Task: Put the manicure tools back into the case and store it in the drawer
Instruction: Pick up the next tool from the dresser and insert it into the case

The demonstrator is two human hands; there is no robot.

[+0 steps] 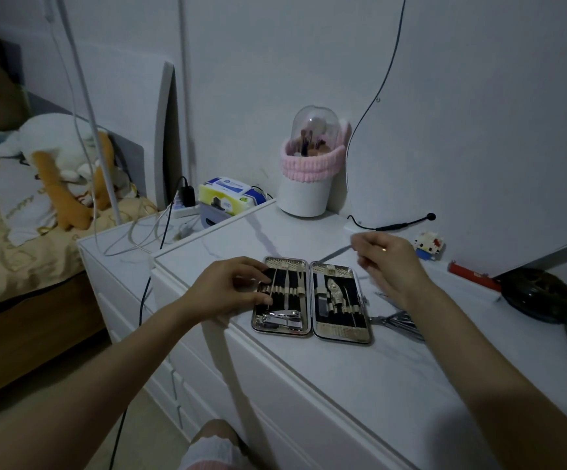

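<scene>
The right hand [390,262] is blurry, and so is the thin tool [338,252] poking out of its fingers, so I can't tell what kind it is. Just under that wrist, some loose metal tools [402,322] are partly hidden. The left hand [231,288] covers the case [310,296] edge.

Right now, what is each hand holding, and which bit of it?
The right hand pinches a thin metal tool by one end; it is blurred. The left hand holds nothing, its fingers resting on the open case.
</scene>
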